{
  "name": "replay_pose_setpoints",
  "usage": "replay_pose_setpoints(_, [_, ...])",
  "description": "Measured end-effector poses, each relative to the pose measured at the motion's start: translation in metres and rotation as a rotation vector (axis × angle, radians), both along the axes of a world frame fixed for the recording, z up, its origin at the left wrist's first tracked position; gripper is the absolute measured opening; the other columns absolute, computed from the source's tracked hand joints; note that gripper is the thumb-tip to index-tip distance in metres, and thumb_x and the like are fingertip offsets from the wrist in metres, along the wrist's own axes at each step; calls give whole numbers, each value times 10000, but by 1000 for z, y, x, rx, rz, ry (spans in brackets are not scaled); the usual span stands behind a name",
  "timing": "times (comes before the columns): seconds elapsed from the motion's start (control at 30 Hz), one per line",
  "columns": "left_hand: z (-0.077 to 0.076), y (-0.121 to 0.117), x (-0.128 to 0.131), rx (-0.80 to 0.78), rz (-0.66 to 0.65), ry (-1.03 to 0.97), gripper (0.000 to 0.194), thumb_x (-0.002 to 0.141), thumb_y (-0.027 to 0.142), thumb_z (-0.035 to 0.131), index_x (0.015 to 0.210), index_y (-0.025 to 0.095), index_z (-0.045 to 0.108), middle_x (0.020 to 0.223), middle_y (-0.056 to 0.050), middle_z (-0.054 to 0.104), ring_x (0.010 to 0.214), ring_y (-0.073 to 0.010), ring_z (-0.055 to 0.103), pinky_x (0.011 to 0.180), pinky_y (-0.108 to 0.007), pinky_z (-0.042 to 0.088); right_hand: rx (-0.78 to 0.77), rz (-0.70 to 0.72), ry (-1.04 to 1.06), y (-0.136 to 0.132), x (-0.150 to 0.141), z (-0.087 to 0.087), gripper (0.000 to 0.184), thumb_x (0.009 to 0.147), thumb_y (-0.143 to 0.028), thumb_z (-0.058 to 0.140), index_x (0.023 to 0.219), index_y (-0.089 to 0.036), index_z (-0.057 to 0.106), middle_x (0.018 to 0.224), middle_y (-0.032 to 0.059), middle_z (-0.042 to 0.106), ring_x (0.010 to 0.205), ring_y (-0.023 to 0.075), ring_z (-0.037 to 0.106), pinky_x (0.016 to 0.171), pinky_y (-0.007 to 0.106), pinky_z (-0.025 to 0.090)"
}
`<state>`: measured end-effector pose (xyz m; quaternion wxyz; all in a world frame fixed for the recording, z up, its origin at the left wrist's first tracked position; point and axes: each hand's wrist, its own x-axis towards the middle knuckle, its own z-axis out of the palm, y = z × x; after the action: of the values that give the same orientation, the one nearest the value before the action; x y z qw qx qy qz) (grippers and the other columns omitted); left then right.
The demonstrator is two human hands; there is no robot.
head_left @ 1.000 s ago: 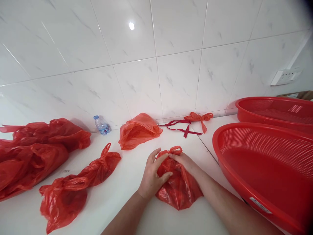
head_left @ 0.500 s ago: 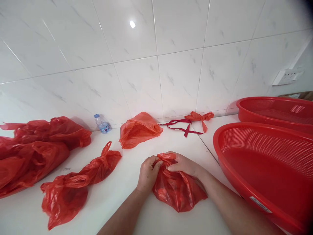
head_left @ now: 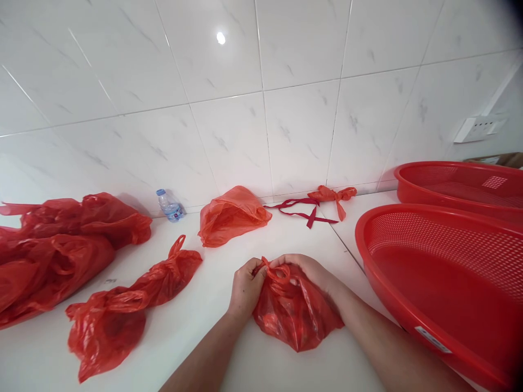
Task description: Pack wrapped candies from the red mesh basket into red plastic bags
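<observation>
A red plastic bag, bulging with contents I cannot make out, lies on the white table in front of me. Its gathered top has a loop of twisted plastic in it. My left hand pinches the left end of that loop between thumb and fingers. Behind the loop, my right hand curls around the bag's neck from the right, its fingertips partly hidden by the plastic. To the left lie knotted red plastic bags, and further back an unknotted, crumpled red bag rests near the wall.
A large pile of red bags covers the far left. Near the wall stand a small water bottle, a dark red strap and a small knotted bag. Two red perforated baskets occupy the right; a wall socket is above.
The plastic at the bag's top has become a visible loop. My right thumb has moved from the front of the neck to behind the plastic; my left hand stays at the left end.
</observation>
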<state>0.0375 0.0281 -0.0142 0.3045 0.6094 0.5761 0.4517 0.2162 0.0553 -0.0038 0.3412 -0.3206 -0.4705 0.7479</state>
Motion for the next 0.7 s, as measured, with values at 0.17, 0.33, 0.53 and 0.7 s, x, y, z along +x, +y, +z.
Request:
replay_pose_setpoints(0.17, [2,-1,1,12,4,-12,134,790,251,519,693,195,593,659,38,599,627,-118,502,583,-212,399,148,73,-2,2,0,-3,227,726,-277,674,923,-167,661,832,15,646,675,100,561,678,241,439])
replay_pose_setpoints(0.33, [3,-3,2,30,21,-25,141,802,260,523,702,201,601,664,39,607,628,-117,507,595,-215,407,206,88,10,3,1,-4,451,689,-145,656,1113,-244,538,978,3,629,843,142,600,799,314,466])
replay_pose_setpoints(0.53, [3,-6,3,97,3,35,160,830,294,530,713,208,596,679,31,604,648,-124,508,632,-235,420,395,-74,-317,2,-5,-3,323,692,-146,584,1006,-219,561,845,-10,622,775,148,591,708,281,465])
replay_pose_setpoints(0.7, [1,-9,7,172,-36,184,135,843,270,533,742,210,598,730,14,620,700,-139,540,685,-269,436,535,-329,-583,1,-12,-8,168,705,-140,500,841,-221,556,754,-25,616,695,133,564,634,249,417])
